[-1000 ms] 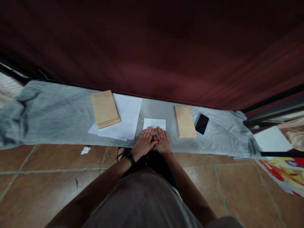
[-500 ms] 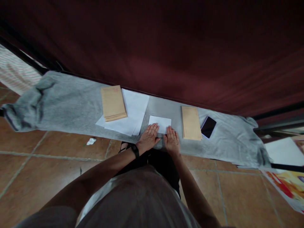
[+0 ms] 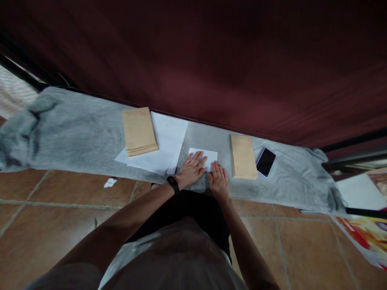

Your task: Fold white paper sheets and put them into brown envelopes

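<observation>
A small folded sheet of white paper [image 3: 210,156] lies flat on the grey cloth in front of me. My left hand [image 3: 192,168] rests on its left part, palm down, fingers spread. On the lower right corner of the paper lie the fingertips of my right hand [image 3: 219,179], which is stretched out flat. Both palms cover the paper's near edge. To the left, a stack of brown envelopes [image 3: 139,131] sits on larger white sheets [image 3: 171,131]. A second pile of brown envelopes [image 3: 243,157] is right of my right hand.
A smartphone [image 3: 265,162] lies beside the right envelopes. The grey cloth [image 3: 81,137] covers a long narrow surface backed by a dark red curtain [image 3: 193,80]. A white scrap [image 3: 110,182] is on the tiled floor [image 3: 75,221]. Printed packaging [image 3: 363,237] is at the lower right.
My left hand has slid slightly right across the paper, its fingers now more spread. My right hand has hardly moved. The view has shifted a little.
</observation>
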A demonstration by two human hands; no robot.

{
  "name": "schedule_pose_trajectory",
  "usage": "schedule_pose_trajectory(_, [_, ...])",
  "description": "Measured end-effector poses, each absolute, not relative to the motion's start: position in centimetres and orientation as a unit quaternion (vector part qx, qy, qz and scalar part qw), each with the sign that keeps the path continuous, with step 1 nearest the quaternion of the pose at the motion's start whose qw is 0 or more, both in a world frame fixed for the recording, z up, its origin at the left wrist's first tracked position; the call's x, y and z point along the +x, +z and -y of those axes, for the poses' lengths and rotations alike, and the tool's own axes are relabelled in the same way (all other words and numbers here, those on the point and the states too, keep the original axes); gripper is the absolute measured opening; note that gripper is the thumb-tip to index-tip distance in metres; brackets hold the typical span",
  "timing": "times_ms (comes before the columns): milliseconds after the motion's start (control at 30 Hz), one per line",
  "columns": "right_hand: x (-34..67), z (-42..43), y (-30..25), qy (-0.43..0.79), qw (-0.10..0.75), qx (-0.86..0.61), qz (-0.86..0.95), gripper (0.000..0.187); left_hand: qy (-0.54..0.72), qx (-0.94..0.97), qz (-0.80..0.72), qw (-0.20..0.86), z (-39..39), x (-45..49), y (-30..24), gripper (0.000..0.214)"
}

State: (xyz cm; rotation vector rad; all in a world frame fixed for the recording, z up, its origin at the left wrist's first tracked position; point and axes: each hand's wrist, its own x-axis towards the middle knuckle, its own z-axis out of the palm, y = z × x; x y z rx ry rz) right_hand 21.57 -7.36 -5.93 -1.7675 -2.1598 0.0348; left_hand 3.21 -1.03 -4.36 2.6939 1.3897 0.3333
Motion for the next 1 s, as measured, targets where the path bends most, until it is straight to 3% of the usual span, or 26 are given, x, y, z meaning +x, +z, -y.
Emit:
schedule_pose_trajectory(300, [18.6,3.3,-4.6,0.101,0.189,-0.597,0.773,0.056,0.083,0.887,-0.453,0.037,0.7,3.3,-4.7,0.061])
schedule_pose_trajectory(600, [17.7,2.3,-5.5,0.047,0.154,-0.609,0.777,0.055,0.104,0.875,-0.468,0.065,0.3,2.8,-4.9,0.061])
schedule_pose_trajectory(1000, [20.4,1.5,-6.1,0.021,0.169,-0.631,0.757,0.057,0.118,0.83,-0.542,0.058,-0.8,2.1,-5.0,0.063])
